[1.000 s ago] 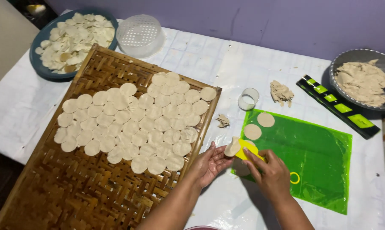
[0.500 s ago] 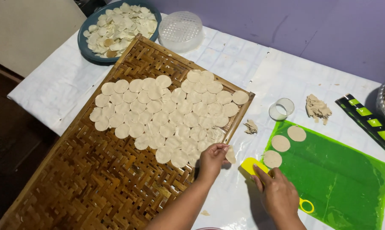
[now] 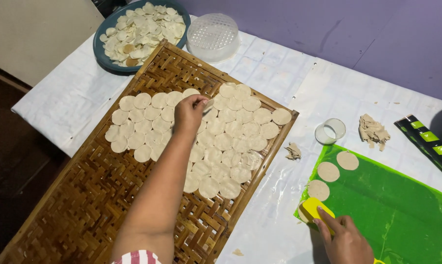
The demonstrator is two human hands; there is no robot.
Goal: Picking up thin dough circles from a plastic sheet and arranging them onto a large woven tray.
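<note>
My left hand (image 3: 190, 113) reaches over the woven bamboo tray (image 3: 84, 205) and pinches a thin dough disc (image 3: 209, 104) above the many pale dough discs (image 3: 231, 132) laid in rows there. My right hand (image 3: 345, 239) rests at the near edge of the green plastic sheet (image 3: 401, 210), its fingers on a yellow scraper (image 3: 316, 211). Three cut dough discs (image 3: 328, 171) lie on the green sheet just beyond the scraper.
A blue bowl of dried discs (image 3: 138, 32) and an upturned clear plastic strainer (image 3: 212, 36) stand at the far side. A small round cutter cup (image 3: 330, 131), dough scraps (image 3: 372, 129) and a black and green ruler (image 3: 428, 146) lie on the white cloth (image 3: 279, 73).
My left hand moved from the tray's near right edge up to the far rows with a disc. My right hand stayed on the yellow scraper. The view shifted left.
</note>
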